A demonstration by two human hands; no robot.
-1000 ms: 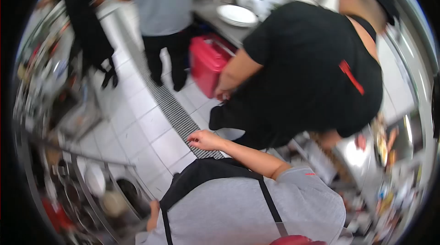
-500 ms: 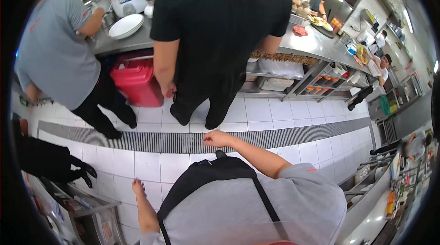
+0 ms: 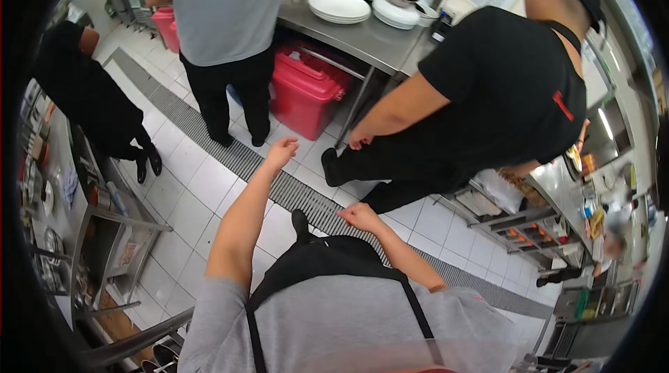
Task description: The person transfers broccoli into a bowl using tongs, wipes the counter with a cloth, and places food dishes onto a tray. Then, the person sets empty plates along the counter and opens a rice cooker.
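My left hand [image 3: 282, 153] is raised in front of me over the floor drain, holding nothing, its fingers loosely bent and a little apart. My right hand [image 3: 361, 217] hangs lower, above the drain grating [image 3: 310, 202], with its fingers curled in and nothing visible in them. Beyond my left hand stands a red lidded bin [image 3: 306, 90] under the steel counter. Neither hand touches anything. A black apron [image 3: 313, 261] covers my front.
A co-worker in black [image 3: 488, 94] stands close on the right, by the counter. Another in a grey shirt [image 3: 219, 10] is ahead, and a person in black [image 3: 90, 94] is at left. White plates [image 3: 339, 7] sit on the steel counter [image 3: 380, 42]. A metal rack [image 3: 115, 254] stands at lower left.
My view has turned left. My left arm has swung up and forward. The co-worker in black has turned and now appears further right.
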